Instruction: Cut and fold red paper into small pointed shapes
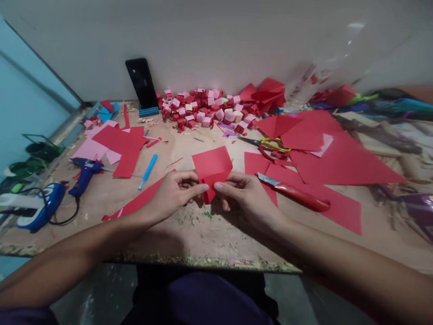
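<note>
Holding a partly folded red paper sheet [213,162] over the near middle of a wooden tabletop [192,241], pinched along its lower left edge by the left hand [174,192] and pressed at the fold by the right hand [248,194], with thumb tips close together. Working just beside a red-handled knife [301,196], blade toward the right hand, and within sight of a blue pen [148,171], a blue glue gun [84,174], a heap of red and pink paper cubes [204,108] and a propped phone [140,81].
</note>
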`<state>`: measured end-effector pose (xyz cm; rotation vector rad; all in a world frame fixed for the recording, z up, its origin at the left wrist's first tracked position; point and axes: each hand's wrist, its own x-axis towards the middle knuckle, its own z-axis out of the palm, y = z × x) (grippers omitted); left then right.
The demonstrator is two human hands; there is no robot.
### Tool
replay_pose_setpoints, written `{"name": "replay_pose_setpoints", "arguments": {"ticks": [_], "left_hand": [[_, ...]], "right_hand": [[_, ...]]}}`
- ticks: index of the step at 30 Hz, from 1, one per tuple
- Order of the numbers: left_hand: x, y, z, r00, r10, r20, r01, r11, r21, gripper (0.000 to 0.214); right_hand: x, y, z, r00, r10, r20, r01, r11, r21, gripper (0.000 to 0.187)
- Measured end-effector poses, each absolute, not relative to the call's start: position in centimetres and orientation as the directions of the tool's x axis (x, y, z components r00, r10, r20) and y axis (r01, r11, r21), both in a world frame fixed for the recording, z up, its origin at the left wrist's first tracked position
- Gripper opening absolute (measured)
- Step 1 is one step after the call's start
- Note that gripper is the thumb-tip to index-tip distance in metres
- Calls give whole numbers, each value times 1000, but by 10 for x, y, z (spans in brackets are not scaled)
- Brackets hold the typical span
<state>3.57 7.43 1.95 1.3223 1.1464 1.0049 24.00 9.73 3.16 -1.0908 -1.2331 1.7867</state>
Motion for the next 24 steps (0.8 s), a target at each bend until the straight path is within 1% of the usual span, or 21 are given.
{"name": "replay_pose_setpoints", "arguments": {"ticks": [4, 7, 9, 12, 14, 20, 24], "left_hand": [[36, 70, 22, 187, 982, -14, 158, -16, 987, 21], [36, 70, 23, 196, 981, -12, 173, -23, 985, 20], [36, 70, 25, 207, 978, -10, 181, -29, 983, 20], [36, 70, 27, 196, 981, -1, 202, -40, 979, 21], [37, 70, 27, 194, 981, -2, 212, -40, 977, 23], [37, 69, 24, 200, 979, -24, 193, -16, 981, 24], [38, 68, 24, 200, 979, -32, 214, -12, 977, 25]], "right_hand": [[239, 97, 30, -384, 888, -254, -61, -299, -952, 33], [241, 99, 30, -445, 846, -293, -97, -371, -924, 36], [242, 99, 29, -470, 827, -309, -101, -398, -912, 43], [241, 98, 29, -436, 848, -301, -63, -363, -930, 52], [241, 96, 28, -404, 865, -297, -40, -341, -939, 54], [240, 94, 27, -337, 894, -294, 3, -312, -950, 53], [239, 92, 27, -304, 908, -289, 36, -292, -956, 53]]}}
